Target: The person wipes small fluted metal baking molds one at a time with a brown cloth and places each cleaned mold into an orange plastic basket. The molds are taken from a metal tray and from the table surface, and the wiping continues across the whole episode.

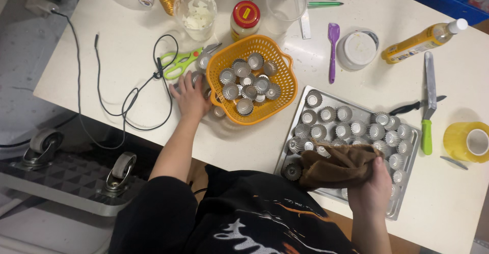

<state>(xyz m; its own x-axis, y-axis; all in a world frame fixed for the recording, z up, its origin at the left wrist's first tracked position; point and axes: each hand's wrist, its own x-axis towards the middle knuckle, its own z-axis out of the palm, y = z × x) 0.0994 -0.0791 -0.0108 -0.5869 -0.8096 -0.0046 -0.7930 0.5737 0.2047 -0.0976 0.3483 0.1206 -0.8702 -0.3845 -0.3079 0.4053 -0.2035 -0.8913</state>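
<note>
My left hand rests on the white table among loose small fluted metal tart moulds, just left of an orange plastic basket that holds several more moulds. Whether its fingers grip a mould I cannot tell. My right hand grips a brown cloth over the near edge of a metal baking tray, which is filled with several fluted moulds.
Green-handled scissors and a black cable lie left of the basket. Behind stand a red-lidded jar, plastic cups, a purple spatula and a white lidded tub. An oil bottle, a green-handled palette knife and yellow tape are right.
</note>
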